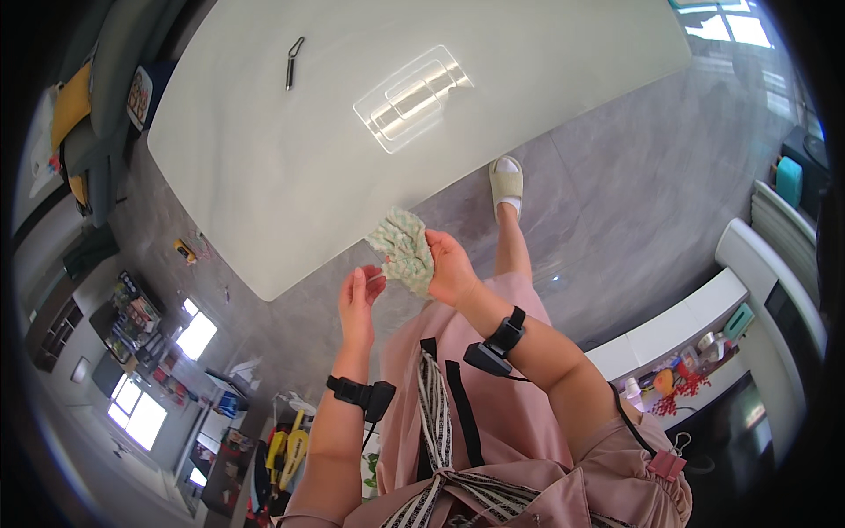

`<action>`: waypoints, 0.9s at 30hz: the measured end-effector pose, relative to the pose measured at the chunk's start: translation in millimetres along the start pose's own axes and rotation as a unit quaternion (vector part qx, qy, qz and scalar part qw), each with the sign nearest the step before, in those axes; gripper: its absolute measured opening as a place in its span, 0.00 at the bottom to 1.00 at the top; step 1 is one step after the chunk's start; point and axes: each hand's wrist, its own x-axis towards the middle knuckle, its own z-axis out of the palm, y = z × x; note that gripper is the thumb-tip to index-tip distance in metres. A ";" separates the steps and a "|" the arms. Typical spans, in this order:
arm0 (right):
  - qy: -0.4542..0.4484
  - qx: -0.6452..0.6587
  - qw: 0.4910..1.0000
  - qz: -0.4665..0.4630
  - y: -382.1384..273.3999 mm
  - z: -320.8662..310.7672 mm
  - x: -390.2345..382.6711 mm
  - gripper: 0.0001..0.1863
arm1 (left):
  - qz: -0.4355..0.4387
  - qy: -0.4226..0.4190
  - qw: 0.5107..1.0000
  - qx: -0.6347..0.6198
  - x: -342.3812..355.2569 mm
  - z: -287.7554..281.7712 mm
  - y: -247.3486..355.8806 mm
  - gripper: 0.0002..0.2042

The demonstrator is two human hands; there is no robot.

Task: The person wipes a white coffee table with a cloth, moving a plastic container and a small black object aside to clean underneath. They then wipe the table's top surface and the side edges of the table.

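A crumpled cloth (403, 246), pale green and white with a small pattern, is bunched up in front of my body, just off the table's near edge. My right hand (451, 267) grips it from the right side, fingers closed round its folds. On the cloth's left, my left hand (359, 295) is raised with thumb and fingers apart. Its fingertips come close to the cloth's lower left edge; whether they touch it I cannot tell. Beyond both hands lies the white glossy table (264, 176).
A slim dark tool with a looped end (294, 66) lies on the table's far left. Bright rectangular outlines, apparently a reflection, show on the tabletop. A slippered foot (506, 180) stands beside the table. A yellow object (185, 251) lies on the grey floor (616, 211); a white cabinet (678, 317) is at right.
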 end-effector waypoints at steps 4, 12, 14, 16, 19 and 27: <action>-0.003 -0.033 0.999 -0.020 -5.6 25.4 -11.5 0.25 | 0.215 0.060 0.969 0.106 -14.2 34.1 13.5 0.11; -0.019 -0.065 0.998 0.010 -14.9 30.9 -15.0 0.27 | 0.306 0.088 0.917 0.239 -13.8 78.4 23.6 0.07; 0.004 -0.107 0.994 0.002 -19.1 32.6 -15.5 0.27 | 0.317 0.103 0.915 0.225 -12.1 78.8 18.2 0.08; 0.027 -0.138 0.990 -0.006 -27.1 31.0 -16.0 0.28 | 0.268 0.081 0.941 0.190 -24.0 75.0 20.9 0.08; 0.058 -0.180 0.982 -0.018 -40.2 17.2 -11.0 0.29 | 0.261 0.062 0.948 0.170 -37.5 75.1 24.9 0.10; 0.132 -0.005 0.983 0.128 -8.4 -29.1 7.3 0.36 | 0.258 0.101 0.960 0.039 -45.2 78.7 29.0 0.12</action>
